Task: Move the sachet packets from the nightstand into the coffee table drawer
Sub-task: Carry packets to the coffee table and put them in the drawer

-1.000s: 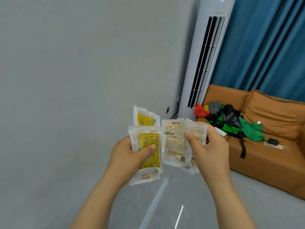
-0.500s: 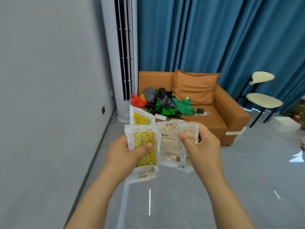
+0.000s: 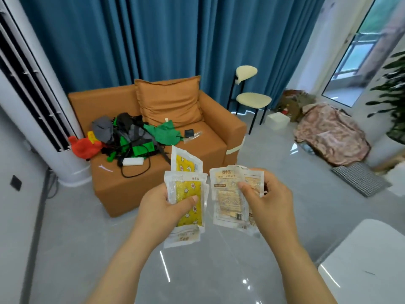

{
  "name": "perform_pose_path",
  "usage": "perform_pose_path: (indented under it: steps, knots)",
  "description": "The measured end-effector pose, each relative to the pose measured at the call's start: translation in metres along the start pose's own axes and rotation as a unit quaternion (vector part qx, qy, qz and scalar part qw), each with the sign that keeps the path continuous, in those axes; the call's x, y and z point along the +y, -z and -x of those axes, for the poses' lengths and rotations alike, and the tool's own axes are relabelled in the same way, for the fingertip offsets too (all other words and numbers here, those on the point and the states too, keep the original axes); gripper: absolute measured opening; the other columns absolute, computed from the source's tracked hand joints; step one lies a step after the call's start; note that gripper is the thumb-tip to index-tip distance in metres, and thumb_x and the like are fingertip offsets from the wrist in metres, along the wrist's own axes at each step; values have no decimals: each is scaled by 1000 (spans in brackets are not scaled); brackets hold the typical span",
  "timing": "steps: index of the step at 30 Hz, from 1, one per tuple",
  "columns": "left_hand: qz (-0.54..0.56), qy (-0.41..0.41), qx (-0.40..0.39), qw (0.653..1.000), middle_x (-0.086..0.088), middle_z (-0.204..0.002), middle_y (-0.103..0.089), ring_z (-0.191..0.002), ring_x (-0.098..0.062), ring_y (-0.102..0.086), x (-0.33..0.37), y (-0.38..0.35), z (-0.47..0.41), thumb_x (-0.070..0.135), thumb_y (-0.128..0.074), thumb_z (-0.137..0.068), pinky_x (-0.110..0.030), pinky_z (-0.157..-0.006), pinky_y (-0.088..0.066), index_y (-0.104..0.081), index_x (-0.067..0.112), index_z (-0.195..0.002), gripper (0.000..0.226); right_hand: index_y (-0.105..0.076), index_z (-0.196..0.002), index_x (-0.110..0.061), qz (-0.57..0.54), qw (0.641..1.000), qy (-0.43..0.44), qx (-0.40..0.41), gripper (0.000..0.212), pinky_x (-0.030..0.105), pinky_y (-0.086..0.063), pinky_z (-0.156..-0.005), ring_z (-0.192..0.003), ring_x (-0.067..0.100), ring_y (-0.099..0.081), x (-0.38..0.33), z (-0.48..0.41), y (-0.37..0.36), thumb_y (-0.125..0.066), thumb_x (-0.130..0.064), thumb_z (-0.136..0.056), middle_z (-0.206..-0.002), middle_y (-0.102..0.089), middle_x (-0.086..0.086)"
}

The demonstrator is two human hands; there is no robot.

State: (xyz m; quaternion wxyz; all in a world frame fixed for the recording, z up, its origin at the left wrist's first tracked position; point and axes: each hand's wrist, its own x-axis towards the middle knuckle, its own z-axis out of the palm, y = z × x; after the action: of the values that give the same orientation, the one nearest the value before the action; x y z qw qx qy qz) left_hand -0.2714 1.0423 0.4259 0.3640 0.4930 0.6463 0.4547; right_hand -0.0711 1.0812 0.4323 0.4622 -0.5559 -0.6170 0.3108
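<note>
— Well, your left hand grips a fanned stack of yellow sachet packets, with the thumb pressed across the front one and the fingers curled behind.

— Right, and your right hand pinches the pale sachet packets the same way, thumb on the printed face. The two bundles sit just beside each other with a thin gap between them, and you hold both in the air above the grey floor.

— Beyond your hands stands the orange sofa. It has a cushion against its back and a heap of clothes and straps on the seat, with a white box at the heap's near edge.

— You also have a white tower air conditioner on the left, blue curtains behind, a cream chair right of the sofa, and a white tabletop in the lower right corner.
</note>
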Motion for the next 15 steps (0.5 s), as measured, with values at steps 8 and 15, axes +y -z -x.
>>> perform_pose_path:
  steps: [8,15]
  knots:
    - [-58,-2,-112,992,17,-82,-72,-75,3,-68,31,-117,-95,24,-74,-79,-8,-58,-48,-70,34,-88,14,-61,-96,-31,48,996,-61,35,16,3,-47,-59,-79,-15,-60,72,-89,74,-68,-19,-87,-84,-64,-23]
    - [-107,11,-200,974,18,-73,-72,-67,6,-66,31,-198,-152,25,-75,-79,-6,-53,-45,-70,32,-79,9,-57,-92,-38,84,984,-148,54,22,6,-47,-54,-76,-7,-62,136,-126,120,-67,-20,-87,-84,-63,-23]
